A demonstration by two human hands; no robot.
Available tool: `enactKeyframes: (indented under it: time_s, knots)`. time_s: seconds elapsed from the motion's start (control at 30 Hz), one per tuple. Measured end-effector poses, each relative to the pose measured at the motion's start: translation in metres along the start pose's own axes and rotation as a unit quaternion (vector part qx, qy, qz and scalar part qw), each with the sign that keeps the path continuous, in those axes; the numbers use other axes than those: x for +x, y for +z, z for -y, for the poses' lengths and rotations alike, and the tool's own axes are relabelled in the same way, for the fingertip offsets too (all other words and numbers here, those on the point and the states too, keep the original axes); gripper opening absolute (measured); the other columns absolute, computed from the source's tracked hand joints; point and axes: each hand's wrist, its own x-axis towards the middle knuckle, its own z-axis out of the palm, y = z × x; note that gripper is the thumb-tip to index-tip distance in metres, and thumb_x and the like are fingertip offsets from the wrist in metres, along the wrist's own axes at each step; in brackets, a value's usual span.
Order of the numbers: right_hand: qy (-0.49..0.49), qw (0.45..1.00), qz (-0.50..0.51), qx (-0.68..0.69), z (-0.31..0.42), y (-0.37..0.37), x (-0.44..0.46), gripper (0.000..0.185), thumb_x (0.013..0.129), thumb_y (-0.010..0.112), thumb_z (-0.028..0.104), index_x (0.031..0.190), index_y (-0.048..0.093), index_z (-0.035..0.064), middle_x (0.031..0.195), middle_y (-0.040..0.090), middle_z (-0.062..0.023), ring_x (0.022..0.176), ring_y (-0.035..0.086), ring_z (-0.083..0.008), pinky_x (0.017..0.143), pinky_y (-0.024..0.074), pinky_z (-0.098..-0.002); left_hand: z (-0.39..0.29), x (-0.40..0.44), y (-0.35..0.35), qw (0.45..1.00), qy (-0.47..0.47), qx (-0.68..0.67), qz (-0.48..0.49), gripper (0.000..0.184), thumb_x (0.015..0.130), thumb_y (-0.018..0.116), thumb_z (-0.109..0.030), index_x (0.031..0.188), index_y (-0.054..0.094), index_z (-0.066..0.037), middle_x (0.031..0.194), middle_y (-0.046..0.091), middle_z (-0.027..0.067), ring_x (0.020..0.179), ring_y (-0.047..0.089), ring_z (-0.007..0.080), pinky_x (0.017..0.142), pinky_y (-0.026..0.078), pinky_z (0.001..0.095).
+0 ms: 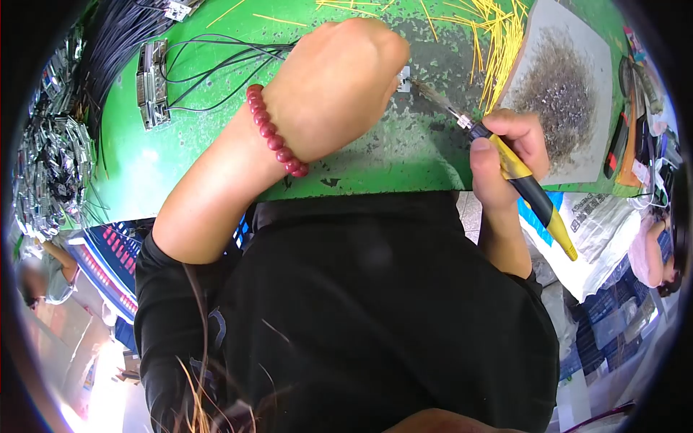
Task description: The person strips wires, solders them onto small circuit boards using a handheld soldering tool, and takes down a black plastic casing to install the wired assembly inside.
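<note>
My right hand (509,155) grips a yellow and black soldering iron (530,180), its tip slanting up and left. The tip end meets or nearly meets a small silvery metal part (405,79). That part juts out beside the fingers of my left hand (346,83), which is closed, back turned upward, so its fingertips are hidden. Black wires (224,54) run from a metal piece (152,83) on the left and pass under my left hand. A red bead bracelet (268,131) circles my left wrist.
Thin yellow strands (502,54) lie at the back of the green table (346,177). A grey board (588,137) with dark residue is on the right, with hand tools (626,130) beyond it. Metal parts (54,151) and black cables (119,54) pile up left. Other people are at the edges.
</note>
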Motion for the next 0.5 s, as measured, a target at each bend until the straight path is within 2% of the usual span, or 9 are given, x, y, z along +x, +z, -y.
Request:
enactKeyframes:
  time_s: [0.1,0.5]
  knots:
    - [0.036,0.999,-0.015,0.014,0.0012,0.0019,-0.0012,0.023,0.078,0.074,0.011,0.093,0.059,0.0012,0.080,0.060,-0.0031,0.064,0.051,-0.0053,0.058,0.0410,-0.0202,0.0006,0.0000,-0.0005,1.000,-0.005,0.004,0.010,0.009,0.080,0.060,-0.006,0.077,0.059,0.002,0.078,0.060,0.0188,0.077,0.059,0.0394,0.069,0.048,0.0448]
    - [0.031,0.999,-0.008,0.038,-0.0033,0.0012,0.0004,0.024,0.078,0.074,0.013,0.093,0.059,0.0004,0.081,0.061,-0.0049,0.066,0.052,-0.0070,0.059,0.0416,-0.0210,-0.0002,0.0028,-0.0054,0.999,-0.009,0.013,0.050,0.012,0.083,0.062,-0.010,0.080,0.060,0.001,0.082,0.060,0.0179,0.082,0.059,0.0389,0.071,0.048,0.0457]
